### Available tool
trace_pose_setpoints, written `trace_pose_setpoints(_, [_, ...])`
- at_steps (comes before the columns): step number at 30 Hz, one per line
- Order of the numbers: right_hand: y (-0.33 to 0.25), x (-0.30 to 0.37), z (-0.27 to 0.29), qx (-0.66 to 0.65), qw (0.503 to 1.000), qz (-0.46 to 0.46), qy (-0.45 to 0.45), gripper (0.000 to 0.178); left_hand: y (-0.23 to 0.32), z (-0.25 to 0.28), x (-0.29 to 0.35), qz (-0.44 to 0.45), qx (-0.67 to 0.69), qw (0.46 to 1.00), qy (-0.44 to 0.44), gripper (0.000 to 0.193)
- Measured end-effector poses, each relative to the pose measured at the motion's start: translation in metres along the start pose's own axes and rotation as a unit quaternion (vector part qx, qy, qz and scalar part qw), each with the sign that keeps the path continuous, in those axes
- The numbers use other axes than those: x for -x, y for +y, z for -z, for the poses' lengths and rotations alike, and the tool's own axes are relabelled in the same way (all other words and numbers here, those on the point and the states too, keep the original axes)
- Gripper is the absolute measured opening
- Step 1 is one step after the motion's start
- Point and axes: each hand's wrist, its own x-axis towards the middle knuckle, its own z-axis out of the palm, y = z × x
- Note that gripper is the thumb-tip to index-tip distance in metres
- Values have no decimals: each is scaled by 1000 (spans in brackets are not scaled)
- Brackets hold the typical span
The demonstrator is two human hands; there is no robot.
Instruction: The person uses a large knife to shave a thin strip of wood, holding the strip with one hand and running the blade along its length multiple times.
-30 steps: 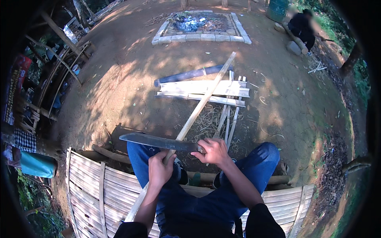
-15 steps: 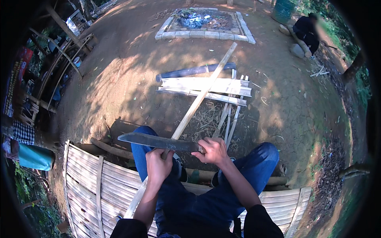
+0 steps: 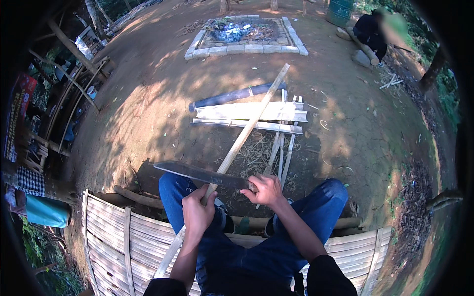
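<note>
My left hand (image 3: 198, 209) is closed around a long pale bamboo strip (image 3: 250, 124), which slants from beside my left thigh up and away to the right. In my right hand (image 3: 265, 189) is the handle of a machete (image 3: 200, 173), its broad dark blade pointing left. The blade lies across the strip just beyond my left fingers, over my left knee. Whether its edge bites into the bamboo cannot be made out. Thin curled shavings (image 3: 254, 153) are scattered on the ground past my feet.
I sit on a bamboo slat bench (image 3: 106, 232). Split bamboo halves (image 3: 227, 111), a dark bamboo pole (image 3: 222, 98) and narrow strips (image 3: 289, 150) lie ahead. Farther off are a brick-edged fire pit (image 3: 247, 50), a green drum (image 3: 339, 12) and a seated person (image 3: 369, 33).
The machete's tip has dipped slightly and its blade has tilted. The bamboo strip's far end has come down a little. My view has shifted slightly; both hands keep their holds.
</note>
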Motion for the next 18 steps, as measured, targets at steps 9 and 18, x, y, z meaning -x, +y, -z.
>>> trace_pose_setpoints(9, [17, -13, -4, -27, 991, -119, 51, 40, 8, 0, -5, 33, 17, 999, -29, 18])
trace_pose_setpoints(18, [2, -11, -14, -2, 998, -61, 26, 41, 1, 8, 4, 34, -3, 998, -50, 19])
